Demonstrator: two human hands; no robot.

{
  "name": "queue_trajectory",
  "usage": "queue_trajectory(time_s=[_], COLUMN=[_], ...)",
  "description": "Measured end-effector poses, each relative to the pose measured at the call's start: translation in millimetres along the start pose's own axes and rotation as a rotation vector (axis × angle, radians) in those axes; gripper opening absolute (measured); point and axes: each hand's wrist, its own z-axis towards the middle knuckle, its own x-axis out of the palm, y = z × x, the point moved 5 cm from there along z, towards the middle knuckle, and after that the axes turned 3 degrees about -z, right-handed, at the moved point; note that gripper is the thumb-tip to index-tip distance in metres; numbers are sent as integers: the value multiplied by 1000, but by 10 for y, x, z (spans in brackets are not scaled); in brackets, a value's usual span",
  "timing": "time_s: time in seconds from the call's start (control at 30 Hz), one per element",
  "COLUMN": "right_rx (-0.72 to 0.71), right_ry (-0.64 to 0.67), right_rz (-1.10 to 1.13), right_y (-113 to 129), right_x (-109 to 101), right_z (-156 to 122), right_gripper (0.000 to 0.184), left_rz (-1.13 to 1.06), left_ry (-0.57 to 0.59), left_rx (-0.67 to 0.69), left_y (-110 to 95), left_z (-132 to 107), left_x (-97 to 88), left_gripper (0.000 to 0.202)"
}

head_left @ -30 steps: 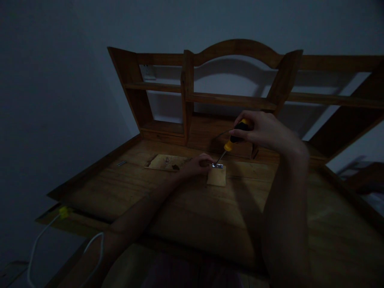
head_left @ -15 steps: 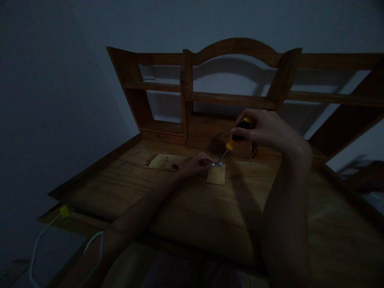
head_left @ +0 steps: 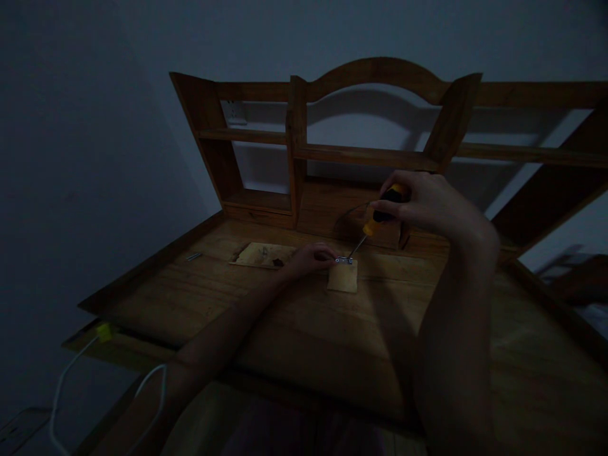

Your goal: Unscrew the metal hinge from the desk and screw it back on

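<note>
My right hand (head_left: pixel 422 201) is closed round the black and yellow handle of a screwdriver (head_left: pixel 377 221). The screwdriver slants down to the left, its tip on a small metal bracket (head_left: pixel 344 260). The bracket lies along the far edge of a small pale wooden block (head_left: pixel 342 277) on the wooden desk (head_left: pixel 304 329). My left hand (head_left: pixel 311 258) rests on the desk just left of the block, fingers curled and pinching the bracket's left end. The room is dim.
A wooden hutch with shelves (head_left: pixel 370 152) stands at the back of the desk. A thin wooden board (head_left: pixel 261 254) lies left of my left hand, with a small metal piece (head_left: pixel 192 256) further left. A white cable with a yellow plug (head_left: pixel 102 331) hangs at the desk's left corner.
My right hand and the screwdriver handle have shifted slightly right and up; the tip stays on the bracket. My left hand has hardly moved.
</note>
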Motion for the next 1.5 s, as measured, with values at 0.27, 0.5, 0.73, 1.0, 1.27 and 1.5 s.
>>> queue_trajectory(time_s=[0.27,0.5,0.73,1.0,1.27,1.5], right_rx=[-28,-6,7,18,-22,-55], right_ry=[-4,-4,-2,-18,-41,-18], right_rz=[-8,-16,-44,-56,-42,5], right_y=[13,1,-8,-52,-29,71], right_x=[5,6,6,4,2,32], right_z=[13,16,23,11,22,32], right_gripper=[25,27,25,27,27,24], left_rz=[82,176,84,110,64,-45], left_ry=[25,-13,-7,-11,-2,16], left_rx=[121,215,180,210,198,128], left_y=[-143,-276,-208,-225,-156,-137], left_z=[-23,-34,-35,-40,-32,-43], left_x=[48,61,97,105,140,149], left_gripper=[18,11,11,10,11,13])
